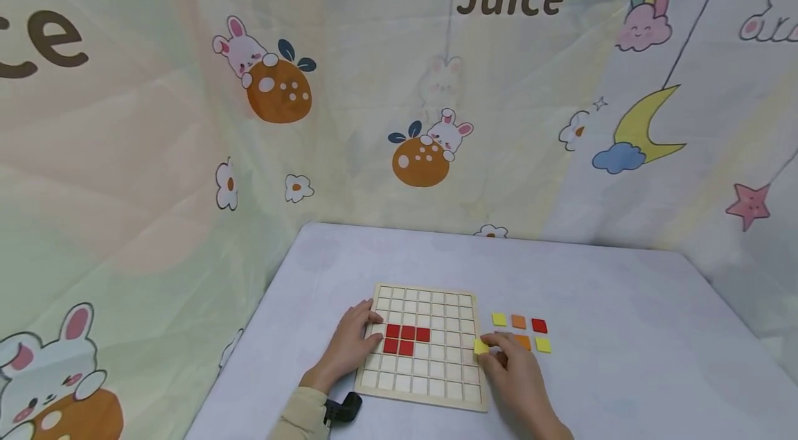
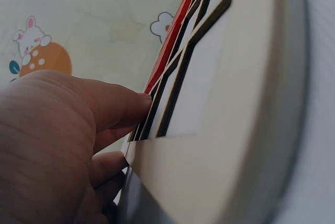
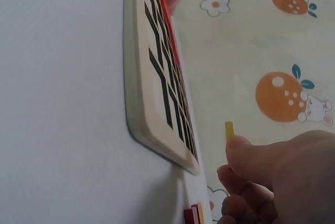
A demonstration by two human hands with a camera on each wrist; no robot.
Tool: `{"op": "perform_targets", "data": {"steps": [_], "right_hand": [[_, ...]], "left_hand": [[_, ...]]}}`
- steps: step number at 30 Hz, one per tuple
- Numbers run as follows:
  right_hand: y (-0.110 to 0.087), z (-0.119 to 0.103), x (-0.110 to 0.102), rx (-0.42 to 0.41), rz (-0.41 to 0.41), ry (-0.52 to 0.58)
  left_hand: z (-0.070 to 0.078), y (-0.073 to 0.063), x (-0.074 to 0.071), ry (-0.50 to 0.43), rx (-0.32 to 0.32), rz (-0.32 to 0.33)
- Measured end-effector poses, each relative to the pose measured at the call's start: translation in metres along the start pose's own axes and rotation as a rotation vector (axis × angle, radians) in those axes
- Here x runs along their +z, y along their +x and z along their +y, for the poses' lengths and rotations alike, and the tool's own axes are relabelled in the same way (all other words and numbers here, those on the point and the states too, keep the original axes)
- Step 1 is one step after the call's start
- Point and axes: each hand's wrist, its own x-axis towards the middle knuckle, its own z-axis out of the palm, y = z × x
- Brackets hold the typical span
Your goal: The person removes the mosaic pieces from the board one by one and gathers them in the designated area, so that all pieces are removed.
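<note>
Five red tiles (image 1: 408, 333) sit in the left part of a wooden grid board (image 1: 420, 404), three in one row and two in the row just nearer. The right hand (image 1: 519, 376) pinches a yellow tile (image 1: 481, 346) between thumb and fingers, raised over the board's right edge. The left hand (image 1: 349, 341) rests at the board's left edge with relaxed fingers, its thumb tip close to the red tiles. Right of the board, loose tiles lie in two rows: yellow (image 1: 499, 319), orange and red in the far one, orange and yellow in the near one, partly behind the right hand. A white tabletop (image 1: 630, 329) carries everything; a patterned cloth (image 1: 368, 24) hangs beyond its far edge.
</note>
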Motion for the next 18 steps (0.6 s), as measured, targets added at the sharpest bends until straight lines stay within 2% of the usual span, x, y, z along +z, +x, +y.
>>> {"op": "perform_targets", "data": {"steps": [12,18], "right_hand": [[0.002,0.019,-0.012,-0.049,0.032,-0.059],[0.005,0.029,-0.022,-0.042,0.063,-0.092]], "left_hand": [[0.001,0.000,0.000,0.011,0.009,0.010],[0.002,0.001,-0.001,0.011,0.010,0.009]]}}
